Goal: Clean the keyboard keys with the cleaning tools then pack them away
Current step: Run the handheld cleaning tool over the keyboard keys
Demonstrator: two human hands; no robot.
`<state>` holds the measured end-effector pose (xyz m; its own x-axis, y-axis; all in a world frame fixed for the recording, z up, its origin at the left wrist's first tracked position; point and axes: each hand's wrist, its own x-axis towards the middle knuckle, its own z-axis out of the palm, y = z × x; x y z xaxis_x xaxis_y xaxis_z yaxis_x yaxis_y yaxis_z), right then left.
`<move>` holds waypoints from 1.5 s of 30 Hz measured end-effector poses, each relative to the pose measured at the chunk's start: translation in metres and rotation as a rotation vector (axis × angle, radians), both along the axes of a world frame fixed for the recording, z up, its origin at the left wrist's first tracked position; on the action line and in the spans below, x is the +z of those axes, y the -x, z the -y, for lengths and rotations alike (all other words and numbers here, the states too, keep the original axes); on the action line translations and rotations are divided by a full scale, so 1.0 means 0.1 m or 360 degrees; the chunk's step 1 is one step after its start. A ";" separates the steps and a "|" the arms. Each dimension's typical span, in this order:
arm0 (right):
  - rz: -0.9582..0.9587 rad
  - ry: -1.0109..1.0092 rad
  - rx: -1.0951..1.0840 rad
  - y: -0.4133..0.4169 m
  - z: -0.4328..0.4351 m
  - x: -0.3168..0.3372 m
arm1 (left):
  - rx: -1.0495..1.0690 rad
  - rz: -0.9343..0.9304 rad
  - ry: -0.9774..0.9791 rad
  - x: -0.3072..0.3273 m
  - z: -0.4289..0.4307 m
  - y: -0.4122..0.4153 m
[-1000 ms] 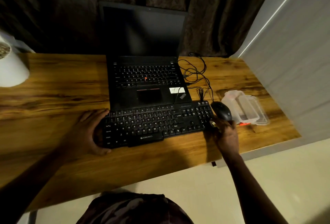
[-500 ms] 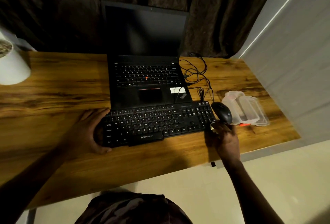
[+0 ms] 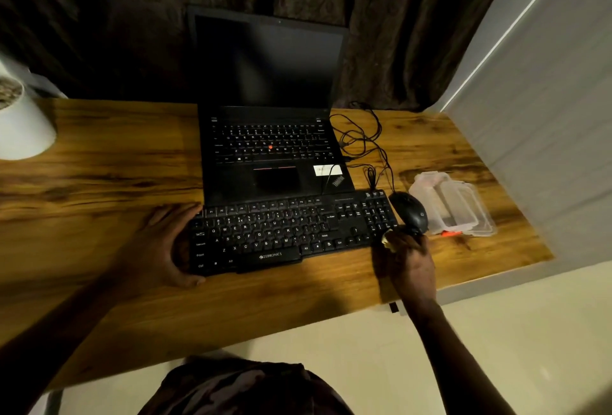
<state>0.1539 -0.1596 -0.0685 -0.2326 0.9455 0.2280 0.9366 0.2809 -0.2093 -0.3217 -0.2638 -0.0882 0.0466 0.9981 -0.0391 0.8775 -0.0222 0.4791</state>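
A person sits at a wooden table [image 3: 99,166], partway through the cleaning step. A black external keyboard [image 3: 291,232] lies close to the middle of the table's near edge, its far side against the front of an open black laptop [image 3: 271,150].

The keyboard's long axis runs left to right, roughly parallel to that near edge. The space bar row faces the person, so the key legends read upright to them.

The left hand [image 3: 159,246] holds the keyboard's left end, fingers along the far side and thumb hooked round the near corner. The right hand [image 3: 410,262] is closed around a small pale cleaning tool [image 3: 389,240], too small to identify, at the keyboard's near right corner, just in front of a black mouse [image 3: 410,212].

A clear plastic container [image 3: 453,206] sits near the table's right edge, probably for packing away. The next move likely calls for drawing the tool leftward along the key rows while the left hand steadies the board.
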 end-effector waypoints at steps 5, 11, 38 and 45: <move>-0.0012 -0.0104 0.0144 0.01 0.06 0.06 | 0.0004 0.0052 -0.0013 0.02 0.02 -0.01; -0.0042 0.0015 -0.0082 -0.08 -0.07 -0.02 | -0.0008 0.0027 -0.0020 0.00 0.00 0.00; -0.0042 0.0067 -0.0152 0.21 -0.06 0.08 | -0.0004 0.0026 -0.0043 0.07 0.01 -0.03; 0.0003 0.0095 -0.0019 0.31 -0.03 0.15 | -0.0001 0.0019 -0.0011 0.08 0.02 -0.04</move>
